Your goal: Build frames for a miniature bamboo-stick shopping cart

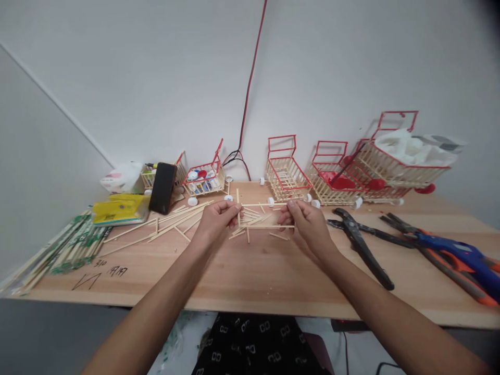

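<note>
At centre, our left hand [221,216] and right hand [307,221] pinch closed on opposite ends of a stick frame [265,226]. Blue pliers [449,246] lie at far right.

Beyond your left fingers [233,210], a small cart [213,185] holds blue, white and red pieces. To their left, a black phone [163,188] leans upright, with a yellow packet [119,211] just beside it on the bench [273,291]. A red-and-black cable [249,94] hangs beyond your fingers. Behind your right fingers [295,209] stands a red-rimmed cart [287,174]; to their right, black-handled pliers [361,249] lie near, with blue-and-orange tools [447,247] farther off.
</note>
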A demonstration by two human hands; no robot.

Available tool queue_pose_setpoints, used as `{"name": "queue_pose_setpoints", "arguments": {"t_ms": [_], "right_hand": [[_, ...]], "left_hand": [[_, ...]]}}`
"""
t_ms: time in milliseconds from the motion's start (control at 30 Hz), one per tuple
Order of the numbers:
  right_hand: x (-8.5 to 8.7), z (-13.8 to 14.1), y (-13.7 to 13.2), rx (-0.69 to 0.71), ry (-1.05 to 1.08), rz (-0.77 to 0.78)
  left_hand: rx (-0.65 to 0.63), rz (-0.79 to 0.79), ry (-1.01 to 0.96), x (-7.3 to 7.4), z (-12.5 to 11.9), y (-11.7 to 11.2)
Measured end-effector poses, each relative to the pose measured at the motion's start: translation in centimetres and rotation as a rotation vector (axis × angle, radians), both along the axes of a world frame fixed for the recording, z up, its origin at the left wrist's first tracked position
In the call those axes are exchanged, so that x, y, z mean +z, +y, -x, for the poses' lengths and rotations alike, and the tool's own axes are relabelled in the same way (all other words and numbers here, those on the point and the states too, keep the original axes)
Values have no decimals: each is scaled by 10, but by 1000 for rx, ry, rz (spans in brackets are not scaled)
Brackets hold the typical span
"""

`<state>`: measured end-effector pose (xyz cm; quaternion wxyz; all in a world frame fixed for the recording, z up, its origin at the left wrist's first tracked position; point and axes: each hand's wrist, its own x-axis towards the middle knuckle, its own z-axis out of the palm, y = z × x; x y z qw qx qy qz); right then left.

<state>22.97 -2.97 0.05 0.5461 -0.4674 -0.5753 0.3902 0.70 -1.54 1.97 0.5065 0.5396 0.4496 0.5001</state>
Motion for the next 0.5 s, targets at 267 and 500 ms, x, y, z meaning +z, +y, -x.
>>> {"name": "queue_pose_setpoints", "arguments": {"t_ms": [267,500], "right_hand": [[-6,1,2,31,44,13],[-11,2,3,20,75,40]], "left_hand": [[13,-5,-42,-2,-5,1],[35,38,-99,-7,-7,-1]]}}
